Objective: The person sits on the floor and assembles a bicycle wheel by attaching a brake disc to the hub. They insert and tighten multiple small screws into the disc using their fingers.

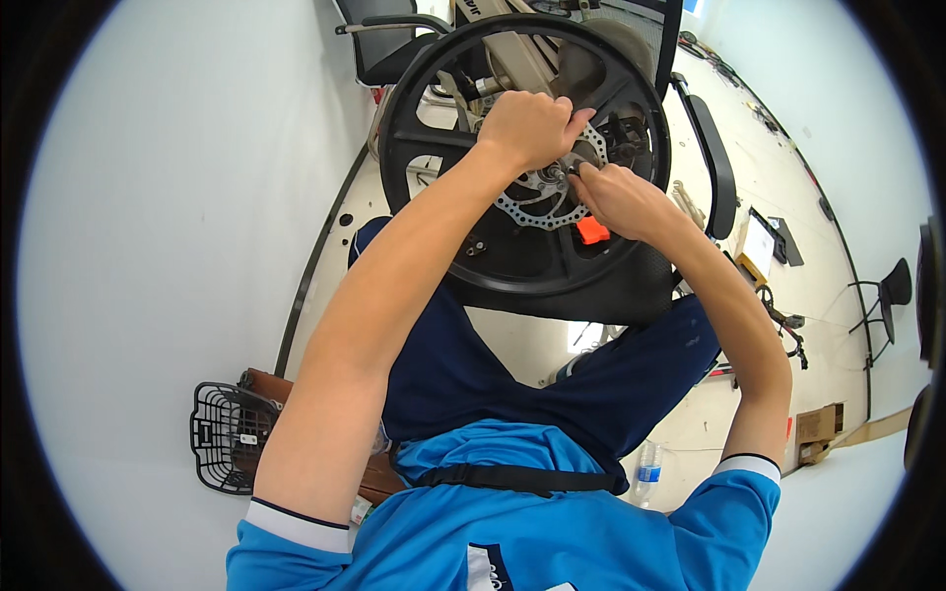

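A black spoked wheel (522, 288) lies flat in front of me on a black chair seat (631, 295). At its middle is a silver brake disc (532, 221) with a row of holes along its edge. My left hand (527, 128) is closed over the far side of the disc, and its fingers hide whatever they grip. Beside the hub, my right hand (619, 200) is closed too, fingertips pinching something small and dark that I cannot make out. Just below the right hand, a bright orange-red piece (592, 230) rests on the wheel.
The chair's black armrest (711, 163) rises to the right of the wheel. Another chair (394, 49) and a beige frame (517, 64) stand beyond. A black wire basket (225, 438) sits at lower left, a plastic bottle (646, 473) and a cardboard box (818, 426) at lower right.
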The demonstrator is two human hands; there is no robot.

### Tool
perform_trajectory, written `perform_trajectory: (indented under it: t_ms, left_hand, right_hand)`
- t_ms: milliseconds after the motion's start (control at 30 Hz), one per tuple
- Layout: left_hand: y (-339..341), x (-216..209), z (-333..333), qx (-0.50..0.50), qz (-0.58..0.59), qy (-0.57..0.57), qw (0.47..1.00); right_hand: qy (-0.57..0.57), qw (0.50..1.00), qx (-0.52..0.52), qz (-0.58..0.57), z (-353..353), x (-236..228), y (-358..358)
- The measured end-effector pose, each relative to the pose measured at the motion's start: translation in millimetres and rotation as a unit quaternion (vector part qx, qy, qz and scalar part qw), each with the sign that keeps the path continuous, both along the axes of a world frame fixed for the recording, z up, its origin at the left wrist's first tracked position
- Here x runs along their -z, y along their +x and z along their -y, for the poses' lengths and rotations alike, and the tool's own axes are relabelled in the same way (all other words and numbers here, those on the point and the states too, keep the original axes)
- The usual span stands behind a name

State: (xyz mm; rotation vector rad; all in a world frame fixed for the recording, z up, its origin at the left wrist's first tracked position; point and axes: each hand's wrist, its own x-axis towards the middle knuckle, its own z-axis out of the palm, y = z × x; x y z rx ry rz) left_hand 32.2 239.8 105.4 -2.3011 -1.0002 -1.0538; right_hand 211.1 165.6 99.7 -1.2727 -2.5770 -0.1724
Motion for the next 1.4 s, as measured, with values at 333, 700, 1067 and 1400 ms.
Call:
perform_trajectory:
  t_ms: [333, 700, 1067, 1400]
  left_hand:
    - [0.2, 1.4, -3.6, 0.013, -0.003, 0.035, 0.999]
    - [-3.5, -3.3, 2.3, 0.055, 0.094, -0.139, 0.984]
    - [-13.4, -4.7, -10.2, 0.150, 0.122, -0.196, 0.961]
    - [-11.8, -2.9, -8.1, 0.127, 0.126, -0.201, 0.963]
  right_hand:
    - [0.103, 0.965, -0.079, 0.227, -13.6, -26.3, 1.1]
    - [0.051, 0.997, -0.054, -0.017, 3.1, -37.5, 7.6]
    - [-0.073, 0.973, -0.056, -0.212, -8.9, 0.7, -12.2]
    - [-0.039, 0.978, -0.037, -0.202, -9.2, 6.2, -14.5]
